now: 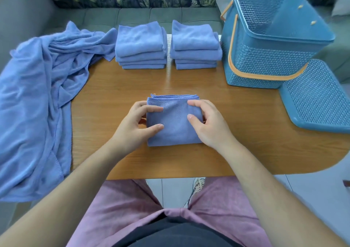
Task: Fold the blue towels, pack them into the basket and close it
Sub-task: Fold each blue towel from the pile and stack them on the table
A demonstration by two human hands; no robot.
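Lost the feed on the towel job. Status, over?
Left hand and right hand both grip folded towel on table. Two folded stacks, unfolded pile waiting. Basket open, lid beside it. Nothing blocking.

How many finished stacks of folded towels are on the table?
2: left stack at the far edge, right stack between it and the basket. Unfolded pile may hide more.

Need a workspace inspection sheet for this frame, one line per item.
Surface: brown wooden table, rounded right end.
Job's things: small folded blue towel front centre; two stacks of folded blue towels at back; heap of unfolded blue towels left; blue perforated plastic basket, open; blue perforated lid beside it.
Clutter: nothing seen.
Grips: left hand and right hand each hold the small towel's sides.
Cables: nothing seen.
Surroundings: grey-green sofa behind.
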